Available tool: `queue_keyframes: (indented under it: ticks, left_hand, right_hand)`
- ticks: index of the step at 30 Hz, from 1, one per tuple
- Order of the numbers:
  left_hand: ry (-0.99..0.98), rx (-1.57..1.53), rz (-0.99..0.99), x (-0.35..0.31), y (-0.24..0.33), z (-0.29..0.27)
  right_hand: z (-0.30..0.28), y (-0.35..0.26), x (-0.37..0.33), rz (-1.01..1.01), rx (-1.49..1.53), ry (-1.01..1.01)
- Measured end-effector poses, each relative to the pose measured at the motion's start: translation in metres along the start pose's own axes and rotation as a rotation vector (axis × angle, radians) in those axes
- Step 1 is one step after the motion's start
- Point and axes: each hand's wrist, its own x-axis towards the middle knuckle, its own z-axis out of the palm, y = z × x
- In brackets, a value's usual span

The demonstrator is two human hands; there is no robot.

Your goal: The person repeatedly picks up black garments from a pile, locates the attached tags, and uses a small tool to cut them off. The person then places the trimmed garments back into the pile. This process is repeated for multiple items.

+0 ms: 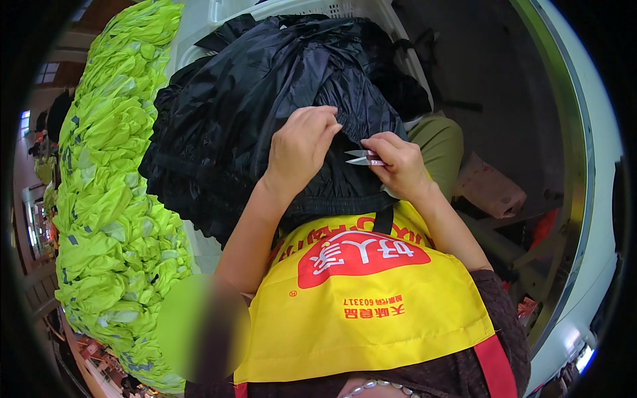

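Black, shiny garments with gathered elastic edges lie heaped over my lap and a white basket. My left hand pinches the dark fabric between thumb and fingers near the middle of the heap. Just to its right, my right hand is closed around a small pair of thread snips. The snips' two pointed blades are a little apart and point left, toward the cloth below my left hand. Whether a loose thread lies between the blades is too small to tell.
A tall pile of neon yellow-green garments runs along the left. The white plastic basket stands beyond the black heap. At right are a pale table edge and a pinkish package. I wear a yellow apron.
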Motion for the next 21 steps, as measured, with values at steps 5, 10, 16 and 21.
queue_keyframes:
  ticks: [5, 10, 16, 21]
  left_hand:
    - [-0.063, -0.124, -0.215, 0.000, -0.004, 0.005]
    - [-0.080, -0.328, -0.419, -0.006, -0.005, 0.006]
    - [-0.016, -0.441, -0.456, -0.004, 0.001, 0.007]
    - [0.005, -0.343, -0.347, -0.006, -0.006, 0.010]
  right_hand:
    - [0.001, 0.005, -0.001, 0.022, 0.034, -0.015]
    - [-0.012, 0.005, 0.009, 0.195, 0.188, -0.004]
    - [-0.025, 0.002, 0.028, 0.076, -0.076, -0.080]
    - [-0.021, -0.001, 0.037, 0.023, -0.184, -0.072]
